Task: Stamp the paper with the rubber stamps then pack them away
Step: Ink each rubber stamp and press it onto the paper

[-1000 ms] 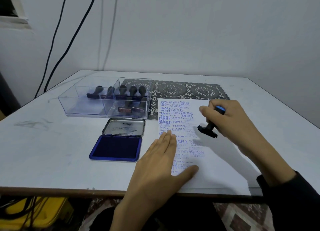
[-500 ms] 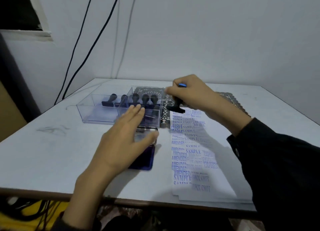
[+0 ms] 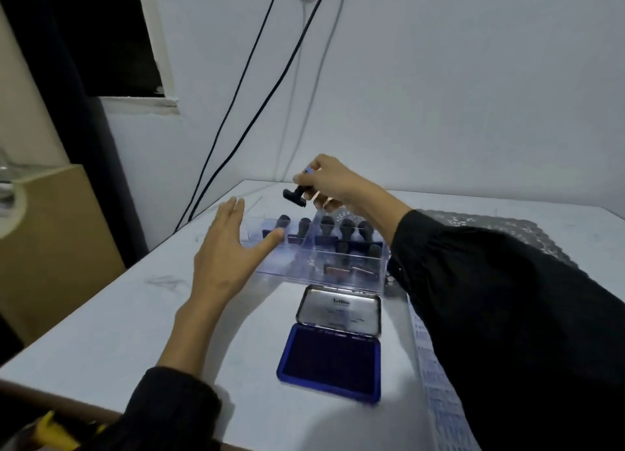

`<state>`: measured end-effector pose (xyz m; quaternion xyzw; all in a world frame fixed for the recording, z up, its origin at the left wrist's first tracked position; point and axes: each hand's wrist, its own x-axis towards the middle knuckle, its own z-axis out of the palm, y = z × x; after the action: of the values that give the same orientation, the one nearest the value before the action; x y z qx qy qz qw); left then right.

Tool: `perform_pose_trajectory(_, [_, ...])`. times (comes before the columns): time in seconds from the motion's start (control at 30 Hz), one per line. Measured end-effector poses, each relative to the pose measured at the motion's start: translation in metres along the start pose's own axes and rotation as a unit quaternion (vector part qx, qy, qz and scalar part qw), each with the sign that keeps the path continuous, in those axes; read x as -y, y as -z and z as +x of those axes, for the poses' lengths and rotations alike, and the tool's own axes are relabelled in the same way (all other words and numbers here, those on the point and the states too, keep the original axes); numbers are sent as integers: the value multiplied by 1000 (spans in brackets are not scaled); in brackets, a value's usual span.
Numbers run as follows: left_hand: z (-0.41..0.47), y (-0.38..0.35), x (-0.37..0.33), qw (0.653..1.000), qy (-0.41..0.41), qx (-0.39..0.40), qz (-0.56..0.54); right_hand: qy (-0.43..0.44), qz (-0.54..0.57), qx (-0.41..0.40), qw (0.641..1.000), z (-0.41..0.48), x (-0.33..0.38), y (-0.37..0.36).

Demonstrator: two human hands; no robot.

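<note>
- My right hand [image 3: 333, 185] is raised above the far side of the clear plastic compartment tray [image 3: 291, 271], reaching across from the right in a black sleeve.
- Its fingers are clenched round the handle of a black rubber stamp with a blue cap [image 3: 295, 194]. The stamp is in the air and tilted, with its flat base turned down and to the left, touching nothing but my hand.
- My left hand [image 3: 226, 251] is released, with straight fingers, the thumb spread wide and nothing in its grasp. It is at the tray's left end, and the thumb crosses in front of the near-left compartment. I think it hovers rather than rests there, but the blur leaves me unsure.
- Inside the tray, black-handled stamps stand upright: two [image 3: 304, 228] in the left section, and a row of three [image 3: 346, 229] at the back of the right section. More sit in front of that row, their shapes unclear through the plastic.
- The tray stands on the white table [image 3: 101, 332], and the open blue ink pad [image 3: 331, 362] lies just in front of it. The pad's silver metal lid [image 3: 340, 310] is folded back towards the tray.
- The white paper sheet covered in blue stamp prints [image 3: 436, 383] lies right of the pad, mostly hidden under my right sleeve.
- A dark lace mat [image 3: 507, 230] lies on the table beyond my right arm.
- Two black cables [image 3: 236, 95] run down the pale wall behind the table.
</note>
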<state>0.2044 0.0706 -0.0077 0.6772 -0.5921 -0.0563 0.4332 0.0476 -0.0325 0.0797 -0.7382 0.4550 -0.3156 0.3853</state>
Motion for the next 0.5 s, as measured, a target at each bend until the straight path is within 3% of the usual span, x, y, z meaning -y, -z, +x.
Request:
perform_pose_trajectory(0.23, [5, -15, 21, 998, -2, 3, -61, -15, -57, 2, 998, 55, -11, -41])
perform_pose_trajectory(0.5, [8, -17, 24, 999, -24, 1, -44, -66, -98, 28, 993, 87, -18, -71])
